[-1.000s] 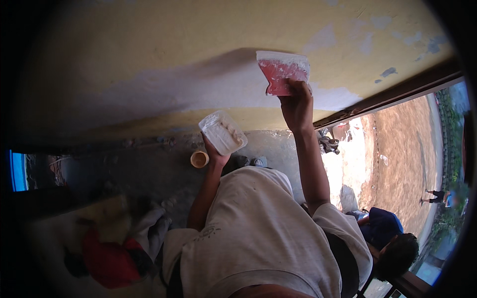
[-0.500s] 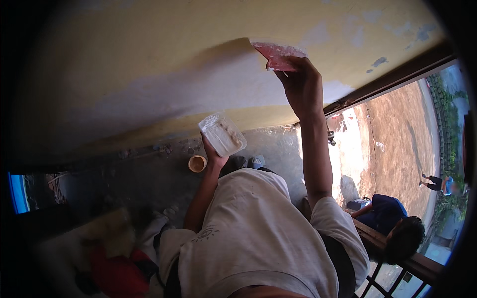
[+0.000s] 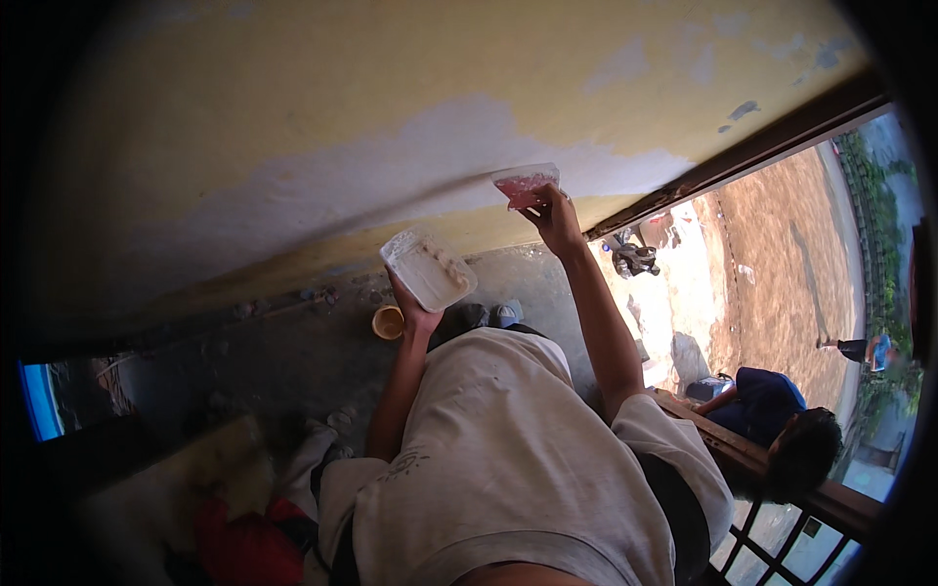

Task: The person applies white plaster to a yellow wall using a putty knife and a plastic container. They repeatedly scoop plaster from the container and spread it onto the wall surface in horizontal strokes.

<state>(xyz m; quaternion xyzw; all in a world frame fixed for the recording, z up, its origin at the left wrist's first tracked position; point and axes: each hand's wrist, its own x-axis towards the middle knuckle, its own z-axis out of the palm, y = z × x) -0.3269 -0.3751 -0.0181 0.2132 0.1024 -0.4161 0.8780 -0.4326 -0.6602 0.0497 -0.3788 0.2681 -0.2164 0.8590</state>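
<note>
R hand (image 3: 559, 227) grips a red scraper (image 3: 528, 188), fingers & thumb closed round its near end; the wide edge, smeared w/ white, points away from the hand toward the wall (image 3: 293, 88). Can't tell if that edge touches. A pale patch (image 3: 410, 146) runs along the wall beyond both hands, yellow paint above & below it.

L hand (image 3: 415, 311), lower & left of R hand, holds a clear plastic tub (image 3: 418, 256) from its left side & underneath, open side up, whitish paste (image 3: 437, 281) inside, lumpy along the side nearer R hand. Tub & scraper are apart.

Just L of L hand, down on the grey floor (image 3: 283, 342), stands a round tan container (image 3: 388, 322). Shoes (image 3: 505, 314) show on the floor, to the R of L hand. Well R of & below R hand, a person in dark blue (image 3: 762, 402) is by a wooden frame (image 3: 718, 435).
</note>
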